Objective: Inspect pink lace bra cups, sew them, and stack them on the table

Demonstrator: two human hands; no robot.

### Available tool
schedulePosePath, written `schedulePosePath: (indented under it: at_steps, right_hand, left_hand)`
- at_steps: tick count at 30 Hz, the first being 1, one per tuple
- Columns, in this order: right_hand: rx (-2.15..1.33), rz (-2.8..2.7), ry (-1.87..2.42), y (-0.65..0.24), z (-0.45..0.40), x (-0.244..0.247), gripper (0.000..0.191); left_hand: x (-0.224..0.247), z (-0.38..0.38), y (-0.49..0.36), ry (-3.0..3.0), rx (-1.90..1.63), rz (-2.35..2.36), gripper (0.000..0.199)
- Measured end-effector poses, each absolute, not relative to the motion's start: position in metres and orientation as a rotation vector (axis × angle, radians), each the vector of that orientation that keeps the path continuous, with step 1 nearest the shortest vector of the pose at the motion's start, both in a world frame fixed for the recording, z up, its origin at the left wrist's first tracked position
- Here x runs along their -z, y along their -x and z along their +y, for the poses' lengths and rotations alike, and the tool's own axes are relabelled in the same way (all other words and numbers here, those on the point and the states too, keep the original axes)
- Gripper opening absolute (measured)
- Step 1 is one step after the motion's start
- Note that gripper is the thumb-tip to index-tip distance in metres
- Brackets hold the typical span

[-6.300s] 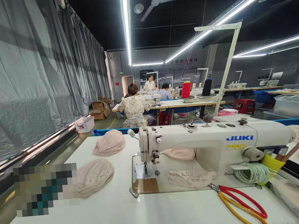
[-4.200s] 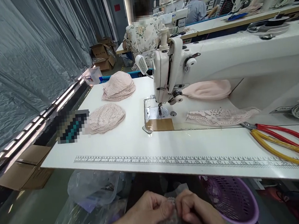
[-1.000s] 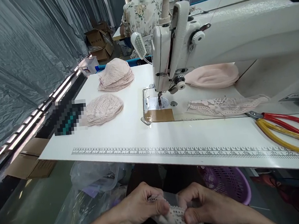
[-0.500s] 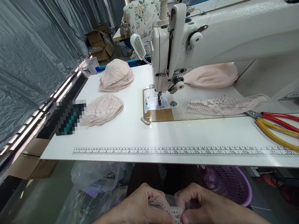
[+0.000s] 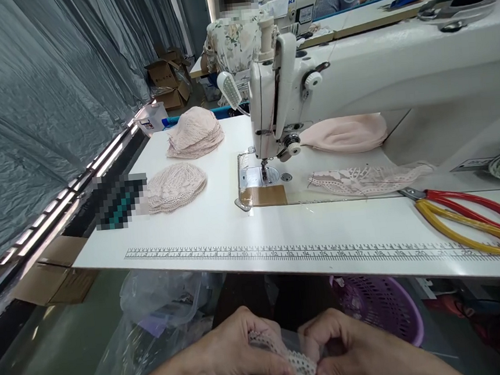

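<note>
Low in the head view, below the table edge, my left hand [image 5: 242, 351] pinches a piece of pale lace [image 5: 299, 365] with sheer fabric along it. My right hand [image 5: 343, 348] grips the other end of the same piece. The lace edging stretches between the two thumbs. Beyond the table edge stands a white sewing machine [image 5: 354, 73]. Two stacks of pink lace pieces, a rear one [image 5: 195, 133] and a front one [image 5: 176, 187], lie on the table's left side. A lace strip [image 5: 367, 180] rests right of the needle.
Scissors [image 5: 476, 220] with red and yellow handles lie at the table's right, near a printed ruler [image 5: 259, 251]. Smooth pink fabric [image 5: 346, 134] sits behind the machine's needle area. Under the table are a purple basket [image 5: 389, 309] and a clear plastic bag [image 5: 128, 350]. A person [image 5: 235, 43] sits beyond.
My right hand has shifted slightly right and more lace edging shows between my hands. The camera view has turned a little, so the machine and scissors appear further left.
</note>
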State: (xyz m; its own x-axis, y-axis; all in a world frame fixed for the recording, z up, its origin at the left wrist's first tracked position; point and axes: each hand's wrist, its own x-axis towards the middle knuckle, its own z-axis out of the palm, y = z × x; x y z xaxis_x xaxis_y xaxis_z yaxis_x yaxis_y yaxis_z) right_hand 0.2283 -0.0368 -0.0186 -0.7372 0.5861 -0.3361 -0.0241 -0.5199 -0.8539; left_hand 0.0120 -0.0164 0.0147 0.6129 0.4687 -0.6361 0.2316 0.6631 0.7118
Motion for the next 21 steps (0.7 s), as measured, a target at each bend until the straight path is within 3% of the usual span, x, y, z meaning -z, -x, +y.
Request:
schedulePosePath:
  at_steps: [8, 12, 15, 17, 18, 21]
  right_hand:
    - [-2.157, -1.442, 0.712, -0.243, -0.041, -0.005, 0.036]
    - [-1.934, -1.634, 0.507, -0.254, -0.043, -0.022, 0.046]
    - [-1.448, -1.623, 0.651, -0.243, -0.041, -0.018, 0.026]
    - [-0.881, -1.748, 0.635, -0.229, -0.036, -0.007, 0.05]
    - [-0.757, -1.761, 0.571, -0.222, -0.033, -0.001, 0.056]
    - [-0.436, -1.76, 0.517, -0.211, -0.027, 0.01, 0.049]
  left_hand:
    - [-0.042, -0.018, -0.018, -0.937, -0.155, 0.885, 0.03]
    - [-0.071, -0.022, -0.026, -1.044, -0.154, 0.807, 0.022]
    - [-0.092, -0.019, -0.033, -1.193, -0.155, 0.742, 0.015]
    - [-0.097, -0.013, -0.036, -1.225, -0.171, 0.794, 0.015]
    - [-0.097, -0.008, -0.037, -1.209, -0.169, 0.846, 0.017]
    - [-0.092, 0.006, -0.036, -1.142, -0.117, 0.958, 0.025]
